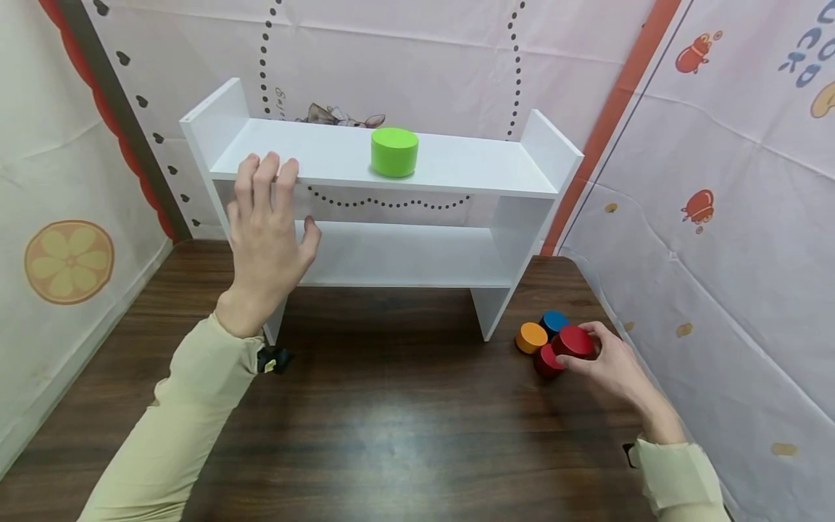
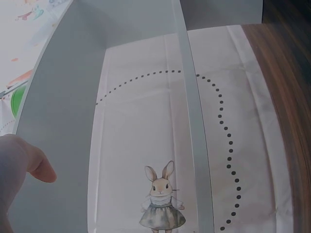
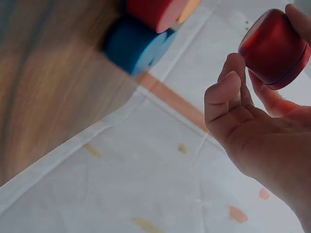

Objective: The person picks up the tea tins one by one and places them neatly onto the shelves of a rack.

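One red cylinder [image 1: 575, 341] is sitting in our right hand [image 1: 616, 366], the grip pinching its side between thumb and fingers, probably for steadiness, above the worktop [image 1: 391, 406]. A lower red cylinder [image 1: 546, 365], an orange cylinder [image 1: 531, 338] and a blue cylinder [image 1: 554, 320] are clustering beside it. Our left hand [image 1: 266, 246] is lying spread at the front of the white shelf [image 1: 470, 163], perhaps bracing it; we are not confirming contact. A green cylinder [image 1: 394, 153] is standing on top.

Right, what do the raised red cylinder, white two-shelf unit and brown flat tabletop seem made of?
Raised red cylinder: perhaps painted wood or metal, satin; soft sheen on its side.
White two-shelf unit: likely coated board, smooth; flat, even panels.
Brown flat tabletop: wood or laminate, semi-gloss; streaky grain, pale reflection.
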Demonstrator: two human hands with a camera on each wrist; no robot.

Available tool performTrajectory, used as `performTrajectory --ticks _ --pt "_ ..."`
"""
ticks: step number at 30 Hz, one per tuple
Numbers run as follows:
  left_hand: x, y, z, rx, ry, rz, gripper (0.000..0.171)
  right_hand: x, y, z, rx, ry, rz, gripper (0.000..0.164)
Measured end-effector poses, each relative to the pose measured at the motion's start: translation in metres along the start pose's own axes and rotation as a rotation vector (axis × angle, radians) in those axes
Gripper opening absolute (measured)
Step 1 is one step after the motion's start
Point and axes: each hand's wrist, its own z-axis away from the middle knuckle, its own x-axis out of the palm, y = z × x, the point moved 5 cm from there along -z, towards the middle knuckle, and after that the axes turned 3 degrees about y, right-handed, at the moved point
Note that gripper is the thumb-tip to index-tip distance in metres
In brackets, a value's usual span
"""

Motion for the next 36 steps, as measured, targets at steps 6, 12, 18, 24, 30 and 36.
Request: performTrajectory --ticks 6,12,18,24,30,36 --pt "0.0 -0.001 0.0 0.004 0.002 0.001 0.068 -0.006 -0.019 -0.01 -0.057 0.006 -0.03 0.066" --pt "0.0 0.0 -0.001 0.006 0.009 -0.001 0.068 -0.013 -0.038 -0.016 -0.102 -0.002 -0.042 0.065" --pt "0.001 0.0 -0.001 0.004 0.005 0.008 0.067 -0.018 -0.058 -0.024 -0.121 -0.016 -0.044 0.066" --pt "0.001 -0.001 0.0 0.003 0.004 0.0 0.067 -0.021 -0.08 -0.033 -0.146 -0.017 -0.018 0.066" --pt "0.001 -0.001 0.0 0.002 0.002 -0.003 0.068 -0.026 -0.107 -0.04 -0.202 -0.019 -0.059 0.065" --pt "0.001 0.0 -0.001 0.005 0.002 -0.004 0.068 -0.033 -0.134 -0.044 -0.249 -0.019 -0.084 0.066"
